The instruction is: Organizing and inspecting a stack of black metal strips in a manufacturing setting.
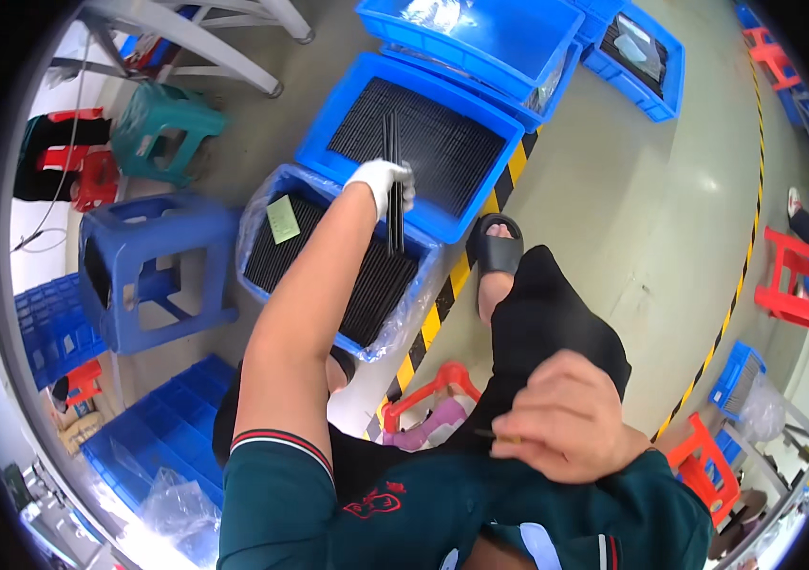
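My left hand (381, 182), in a white glove, is closed round a few long thin black strips (395, 223). It holds them lengthwise above the place where two blue crates meet. Rows of black strips (414, 133) fill the far blue crate (324, 133). More of them lie in the nearer crate, which is lined with a clear plastic bag (423, 294); a pale green slip (282, 219) rests on top there. Bare and bent in front of my body, my right hand (561, 418) has its fingers pinched on a small thin thing, too small to name.
A blue stool (153, 214) and a green stool (162, 119) stand at the left. Stacked blue crates (480, 43) are beyond the far crate. Yellow-black floor tape (441, 304) passes beside my sandalled foot (498, 247). A red stool (792, 275) is at the right.
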The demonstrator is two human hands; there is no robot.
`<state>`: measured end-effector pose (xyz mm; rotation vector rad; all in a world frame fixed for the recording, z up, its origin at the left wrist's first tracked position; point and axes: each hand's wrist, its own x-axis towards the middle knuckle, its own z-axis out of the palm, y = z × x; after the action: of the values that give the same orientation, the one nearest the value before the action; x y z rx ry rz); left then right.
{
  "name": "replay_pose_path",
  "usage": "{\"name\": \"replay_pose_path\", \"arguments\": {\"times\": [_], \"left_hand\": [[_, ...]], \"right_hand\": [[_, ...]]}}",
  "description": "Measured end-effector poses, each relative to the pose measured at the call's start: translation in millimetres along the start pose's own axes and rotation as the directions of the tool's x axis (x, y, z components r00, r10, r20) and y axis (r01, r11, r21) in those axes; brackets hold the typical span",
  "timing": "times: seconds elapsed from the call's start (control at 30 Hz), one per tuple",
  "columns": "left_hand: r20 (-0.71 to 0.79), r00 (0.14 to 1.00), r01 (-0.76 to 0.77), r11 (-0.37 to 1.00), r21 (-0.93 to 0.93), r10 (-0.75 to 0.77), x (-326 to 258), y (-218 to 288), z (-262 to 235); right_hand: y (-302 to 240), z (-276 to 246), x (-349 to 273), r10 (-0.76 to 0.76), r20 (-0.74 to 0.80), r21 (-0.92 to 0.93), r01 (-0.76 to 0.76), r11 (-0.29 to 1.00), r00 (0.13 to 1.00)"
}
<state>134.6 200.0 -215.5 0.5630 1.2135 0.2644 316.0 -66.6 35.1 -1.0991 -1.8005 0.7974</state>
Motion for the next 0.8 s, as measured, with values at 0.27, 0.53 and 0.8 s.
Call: {"name": "replay_pose_path", "arguments": {"times": [0.27,0.53,0.8], "left_hand": [[-0.057,0.990,0.138,0.943,0.301,-0.127,161.6,-1.8,18.6],[-0.353,0.924,0.295,0.309,0.904,0.149,213.0,-20.0,67.8],[-0.320,0.789,0.222,0.243,0.944,0.524,183.3,-11.1,72.9]], "right_hand": [[14.1,-13.5,-4.9,0.153,-0.088,0.119,-0.142,0.983,0.984],[32.7,-28.7,8.5,0.153,-0.156,0.055,-0.146,0.988,0.976],[36.3,-28.3,13.5,0.185,-0.177,0.070,-0.175,0.982,0.967]]}}
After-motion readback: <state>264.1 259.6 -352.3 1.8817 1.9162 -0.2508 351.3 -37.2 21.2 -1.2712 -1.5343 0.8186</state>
